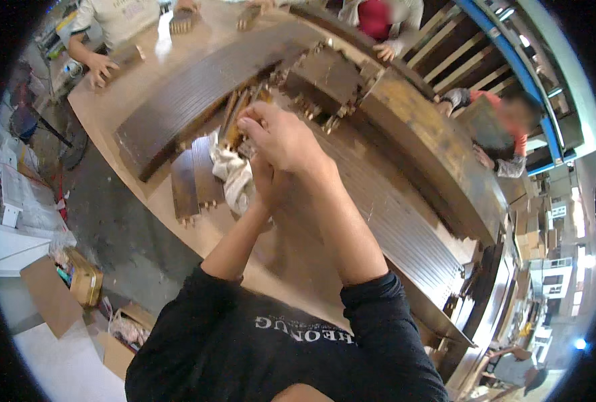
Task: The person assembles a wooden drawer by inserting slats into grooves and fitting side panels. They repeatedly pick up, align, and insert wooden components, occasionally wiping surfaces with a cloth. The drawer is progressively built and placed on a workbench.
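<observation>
My right hand [283,137] is raised over the table, its fingers curled in a pinch. What sits between those fingertips is too small to make out. Behind and below its wrist is my left hand [263,179], its fingers mostly hidden. A crumpled white cloth [234,175] hangs or lies right beside the left hand; whether that hand grips it does not show. Several narrow brown wooden sticks [231,110] are just past my right fingertips. Close by on the left lie dark brown wooden pieces [194,177] with toothed ends.
A long grooved dark board [204,94] crosses the tan tabletop [284,275]. Stacked toothed blocks [321,80] stand farther back, and a long brown beam [432,147] runs to the right. Co-workers' hands [100,69] are around the far side. Boxes [83,278] stand at lower left.
</observation>
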